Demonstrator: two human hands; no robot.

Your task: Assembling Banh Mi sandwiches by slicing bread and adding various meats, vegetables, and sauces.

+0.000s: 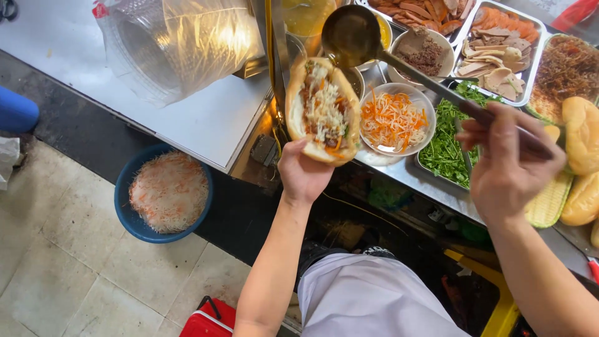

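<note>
1. At the centre of the head view, a split bread roll [322, 111] filled with meat, shredded vegetables and herbs is cupped from below in the left hand [304, 171], whose fingers are curled closed around the crust.
2. The roll's long axis is set roughly from 12 to 6 o'clock, its open cut turned up toward the camera.
3. A long-handled metal ladle [351, 32] is gripped near the handle's end by the right hand [506, 163], fingers closed on it; the bowl of the ladle is held just above the roll's far end, at about 1 o'clock from the filling.
4. The ladle handle runs from 10 to 4 o'clock, crossing over a bowl of shredded carrot and radish [393, 120] and a tray of green herbs [450, 145].
5. Trays of sliced cold meats [499, 50] and more rolls [581, 134] are seen on the steel tabletop [405, 170] at 2 and 3 o'clock.
6. On the tiled floor at 8 o'clock, well apart, a blue basin of shredded pickle [167, 192] is set.
</note>
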